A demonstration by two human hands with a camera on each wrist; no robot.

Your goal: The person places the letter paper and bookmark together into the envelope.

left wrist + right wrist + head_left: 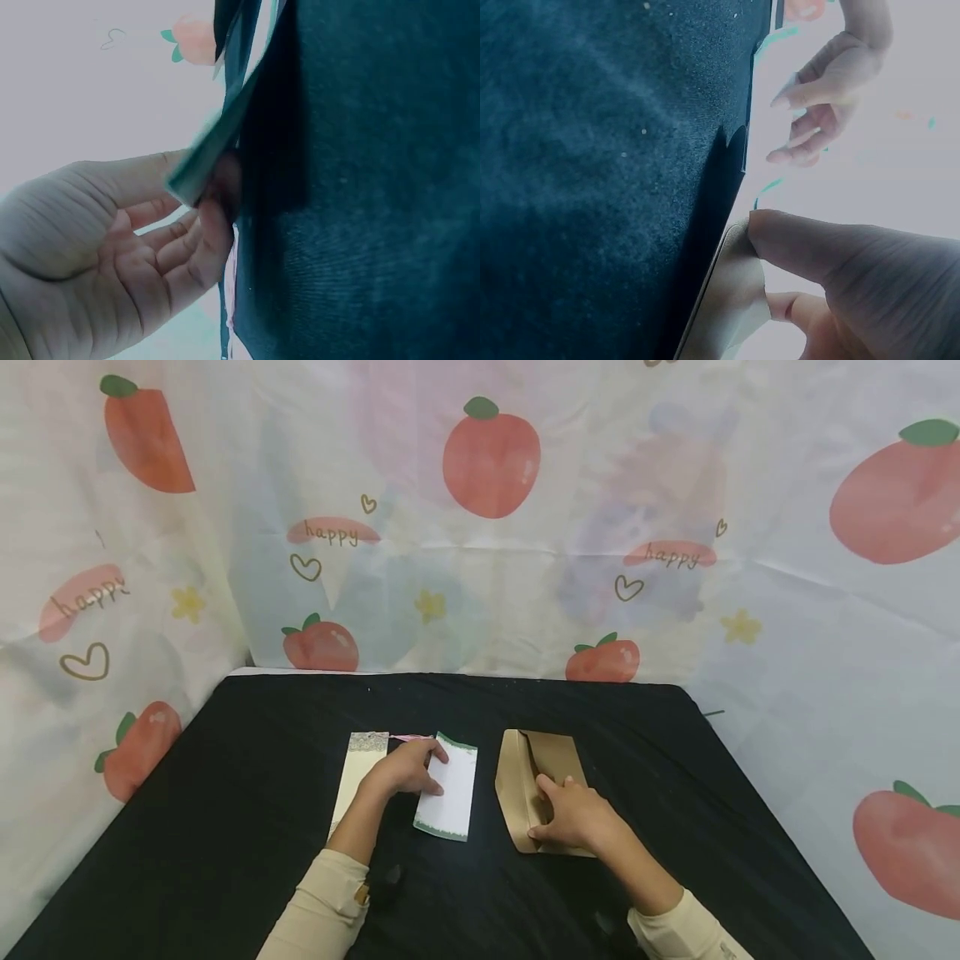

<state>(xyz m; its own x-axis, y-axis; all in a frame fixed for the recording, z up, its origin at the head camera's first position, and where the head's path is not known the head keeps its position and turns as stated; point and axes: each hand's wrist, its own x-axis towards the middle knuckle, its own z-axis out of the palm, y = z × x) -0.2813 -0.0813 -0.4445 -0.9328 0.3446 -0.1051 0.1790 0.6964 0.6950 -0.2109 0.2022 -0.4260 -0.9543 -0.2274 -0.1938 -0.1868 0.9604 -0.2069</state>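
Observation:
A white card with green edges (453, 789) is pinched between the thumb and fingers of my left hand (405, 768). The left wrist view catches this card (214, 142) tilted, nearly edge-on, between the fingertips. To its right lies a brown kraft envelope (513, 777), its flap folded out to the left and its mouth gaping. My right hand (577, 814) grips the envelope near its lower part, thumb at the flap fold and fingers by the opening. In the right wrist view the thumb presses on the envelope edge (735, 300).
A pale yellow card (360, 777) with a patterned top lies left of the white card, partly behind my left forearm. A pink tassel (408, 737) lies beside its top. Black cloth (225, 827) covers the table, and a fruit-print curtain (480, 585) stands behind.

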